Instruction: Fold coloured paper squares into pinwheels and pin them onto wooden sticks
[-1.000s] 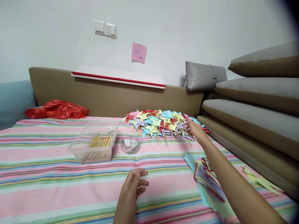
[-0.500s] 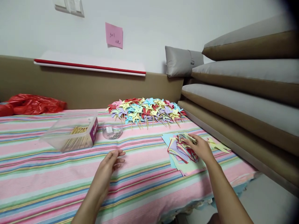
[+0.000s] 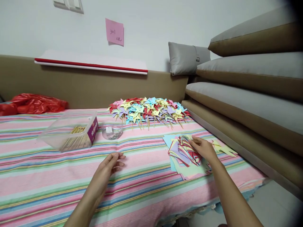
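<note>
My right hand [image 3: 203,147] rests on a stack of cut coloured paper squares [image 3: 183,152] at the right of the striped bed cover, its fingers pinching the top sheets. My left hand [image 3: 107,165] hovers low over the cover in the middle, fingers loosely curled and apart, holding nothing. Beyond them lies a heap of finished paper pinwheels on sticks [image 3: 148,110]. A clear plastic box of wooden sticks [image 3: 72,134] and a small clear bowl of pins [image 3: 112,131] stand to the left of the heap.
The striped cover [image 3: 47,176] ends at a front edge on the right. Stacked grey and brown cushions [image 3: 248,94] rise on the right. A red plastic bag [image 3: 33,103] lies at the back left by the brown headboard. Yellow paper offcuts [image 3: 223,148] lie near the cushions.
My right hand drew back from the pinwheel heap to the stack of cut paper and now fingers its top sheets. The view swung right and down. My left hand barely moved.
</note>
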The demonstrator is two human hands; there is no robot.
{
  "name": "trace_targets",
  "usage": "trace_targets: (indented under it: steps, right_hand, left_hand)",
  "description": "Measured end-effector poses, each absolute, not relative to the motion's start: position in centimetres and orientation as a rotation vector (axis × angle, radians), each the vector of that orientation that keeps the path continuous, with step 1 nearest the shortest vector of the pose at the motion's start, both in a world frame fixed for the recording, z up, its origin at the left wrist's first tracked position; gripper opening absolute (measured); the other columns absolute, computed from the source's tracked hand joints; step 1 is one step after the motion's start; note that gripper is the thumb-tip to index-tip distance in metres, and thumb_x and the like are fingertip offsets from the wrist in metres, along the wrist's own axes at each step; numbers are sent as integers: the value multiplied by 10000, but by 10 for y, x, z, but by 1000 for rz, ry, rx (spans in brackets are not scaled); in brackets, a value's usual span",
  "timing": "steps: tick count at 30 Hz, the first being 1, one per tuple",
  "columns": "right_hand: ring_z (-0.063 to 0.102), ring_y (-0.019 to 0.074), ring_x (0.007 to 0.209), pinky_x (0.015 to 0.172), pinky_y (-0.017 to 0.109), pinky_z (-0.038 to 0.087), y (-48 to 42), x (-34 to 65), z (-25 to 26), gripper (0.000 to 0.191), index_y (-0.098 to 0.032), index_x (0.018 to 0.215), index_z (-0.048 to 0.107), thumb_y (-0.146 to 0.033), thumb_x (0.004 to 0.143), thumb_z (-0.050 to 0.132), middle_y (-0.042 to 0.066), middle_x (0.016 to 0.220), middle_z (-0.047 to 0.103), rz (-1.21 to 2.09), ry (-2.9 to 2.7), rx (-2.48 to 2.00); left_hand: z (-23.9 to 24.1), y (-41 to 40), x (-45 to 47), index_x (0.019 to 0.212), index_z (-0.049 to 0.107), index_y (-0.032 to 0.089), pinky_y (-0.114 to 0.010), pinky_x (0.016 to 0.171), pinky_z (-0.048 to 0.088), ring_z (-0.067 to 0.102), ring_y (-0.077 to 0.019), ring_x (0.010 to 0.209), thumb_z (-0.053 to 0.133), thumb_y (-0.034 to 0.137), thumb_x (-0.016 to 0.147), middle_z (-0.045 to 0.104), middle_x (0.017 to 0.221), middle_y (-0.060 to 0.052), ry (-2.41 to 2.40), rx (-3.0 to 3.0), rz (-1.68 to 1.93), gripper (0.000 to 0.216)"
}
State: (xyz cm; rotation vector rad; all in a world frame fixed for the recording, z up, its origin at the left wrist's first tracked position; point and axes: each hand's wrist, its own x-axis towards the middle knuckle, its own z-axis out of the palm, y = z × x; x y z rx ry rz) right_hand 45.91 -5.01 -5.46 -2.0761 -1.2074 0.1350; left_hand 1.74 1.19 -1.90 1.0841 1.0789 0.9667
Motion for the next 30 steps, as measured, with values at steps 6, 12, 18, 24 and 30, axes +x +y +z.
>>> trace_targets:
  steps: [6,12,18,24,30]
  right_hand:
    - [674,311,1166,1018,407,487,-51,465,-58,542,-167,1147,745,-572,858,532,123,1209,745,170,-1197,-2060]
    - [714,317,1069,923,416,526,-52,464,-60,577,-169,1156,736,-614,852,531,124,1084,785,145,-1133,-2107]
    - [703,370,1049,862,453,515,-43,459,-62,575,-196,1115,760,-647,839,533,137,1050,789,42,-1111,-2216]
    - [709,325,1014,837,404,503,-38,467,-61,500,-228,1065,772,-603,904,485,107,1051,787,38,-1201,-2290]
    - [688,207,963,921,413,494,-38,482,-63,365,-167,1051,704,-481,982,532,71,1039,742,40,-1214,-2447]
  left_hand:
    - [-20,11,22,981,691,175,-312,803,489,676,-228,875,667,598,815,740,1051,-105,1066,1141,968,455]
    - [-48,-8,50,832,666,218,-296,687,415,596,-209,720,524,512,932,685,791,-35,1143,1684,930,341]
    - [-66,-23,61,823,606,233,-305,676,376,596,-218,753,442,358,991,647,791,-25,1216,2222,939,267]
    - [-65,-42,54,907,626,217,-361,799,424,593,-248,885,418,290,1001,655,917,-68,1166,2366,904,239]
    - [-92,-109,47,1294,589,196,-468,1055,370,530,-293,1232,469,246,985,624,1360,-93,1102,2752,853,336]
